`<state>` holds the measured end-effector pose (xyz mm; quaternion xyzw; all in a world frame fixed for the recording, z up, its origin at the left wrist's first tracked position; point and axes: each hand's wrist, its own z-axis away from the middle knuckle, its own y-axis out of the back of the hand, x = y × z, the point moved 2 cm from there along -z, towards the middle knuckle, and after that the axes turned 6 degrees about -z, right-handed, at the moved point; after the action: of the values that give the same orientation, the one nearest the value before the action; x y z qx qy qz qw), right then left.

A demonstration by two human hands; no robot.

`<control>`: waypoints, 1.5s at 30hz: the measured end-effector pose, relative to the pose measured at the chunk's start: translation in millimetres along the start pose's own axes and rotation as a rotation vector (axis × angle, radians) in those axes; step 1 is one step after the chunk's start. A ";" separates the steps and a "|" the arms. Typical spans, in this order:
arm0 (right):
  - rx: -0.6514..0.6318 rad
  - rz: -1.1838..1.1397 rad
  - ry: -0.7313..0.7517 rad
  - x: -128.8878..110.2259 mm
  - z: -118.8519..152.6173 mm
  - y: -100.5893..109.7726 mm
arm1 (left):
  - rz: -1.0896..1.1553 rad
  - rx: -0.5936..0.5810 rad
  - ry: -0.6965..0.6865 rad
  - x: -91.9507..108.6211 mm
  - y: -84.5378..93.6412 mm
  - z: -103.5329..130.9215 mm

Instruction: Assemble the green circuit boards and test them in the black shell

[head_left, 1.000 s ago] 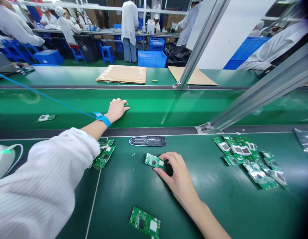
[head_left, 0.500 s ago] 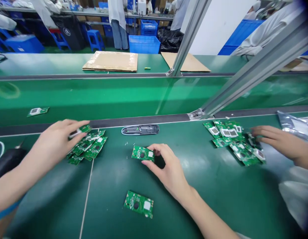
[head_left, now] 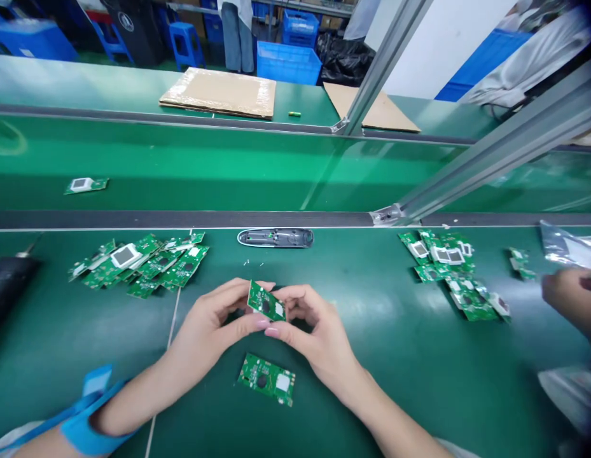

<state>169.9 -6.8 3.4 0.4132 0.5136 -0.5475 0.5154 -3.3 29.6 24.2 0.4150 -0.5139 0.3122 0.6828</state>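
Between my left hand (head_left: 228,318) and my right hand (head_left: 312,321) a small green circuit board (head_left: 266,302) is held up, tilted, with a black round blob and a white square facing me. Fingers of both hands close on its edges, and the thumbs nearly meet beneath it. Just below, a second green circuit board (head_left: 267,380) lies flat on the table. Beyond my hands rests an open dark grey plastic housing (head_left: 276,238) with a light rim. A pile of circuit boards (head_left: 140,262) spreads to the left of my left hand.
Another pile of boards (head_left: 450,270) lies right, near a co-worker's hand (head_left: 572,299). A black tool (head_left: 11,280) is at the left edge. A metal post (head_left: 486,140) slants up from the belt's edge. One board (head_left: 86,185) lies on the green conveyor belt (head_left: 204,165).
My left hand has left the pile and come to the board in my right hand, now gripped by both. Boards at the pile's left are spread out. The co-worker's hand has moved right.
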 end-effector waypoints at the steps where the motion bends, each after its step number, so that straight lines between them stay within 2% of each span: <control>1: 0.001 -0.029 -0.017 1.3 -0.2 0.1 | 0.063 0.004 0.026 -3.4 -4.2 -2.9; 4: -0.008 -0.059 -0.067 2.4 1.3 0.2 | 0.136 0.034 0.032 -9.8 -6.6 -6.7; 8: -0.036 -0.095 -0.101 -3.1 4.2 -0.8 | 0.120 0.071 -0.003 -12.0 -4.7 -4.1; 11: 0.034 -0.116 -0.087 -8.2 1.0 6.7 | 0.262 0.035 0.074 -15.8 -7.1 -3.5; 13: 0.154 0.050 -0.021 -10.9 -3.4 19.8 | 0.413 -0.017 0.145 -17.6 -9.6 -4.4; 15: 0.263 0.380 0.068 -12.8 -7.6 35.3 | 0.513 -0.068 0.188 -16.9 -11.4 -5.3; 18: 0.287 0.798 0.157 -12.7 -10.9 49.1 | 0.540 -0.108 0.215 -12.9 -12.2 -5.0; 20: 0.298 0.877 0.185 -13.7 -9.4 48.6 | 0.485 -0.096 0.211 -10.8 -11.9 -3.8; 23: 0.296 0.762 0.157 -18.8 -3.3 35.1 | 0.347 -0.036 0.148 -10.3 -12.0 -2.2; 28: 0.022 0.175 -0.127 -17.4 5.8 6.5 | 0.251 0.026 0.036 -11.3 -15.0 -1.4; 31: -0.012 -0.031 -0.225 -12.1 7.7 2.4 | 0.283 -0.010 0.078 -11.2 -17.3 0.3; 34: 0.036 0.041 -0.164 -10.5 7.9 3.6 | 0.326 -0.030 0.142 -11.3 -18.8 3.7; 38: 0.100 0.404 0.142 -16.1 8.9 0.4 | 0.260 0.008 0.185 -13.0 -20.5 7.4; 41: 0.104 0.534 0.333 -19.5 10.7 -4.0 | 0.189 0.020 0.167 -12.5 -22.2 8.2; 43: 0.113 0.527 0.360 -19.4 11.4 -4.9 | 0.128 0.041 0.152 -10.7 -22.0 8.6; 45: 0.150 0.469 0.287 -17.3 11.4 -4.1 | -0.029 0.122 0.058 -6.6 -19.2 9.5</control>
<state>168.8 -15.9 22.4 0.6312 0.4296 -0.3858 0.5179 7.1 12.4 14.3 0.4540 -0.4679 0.3449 0.6753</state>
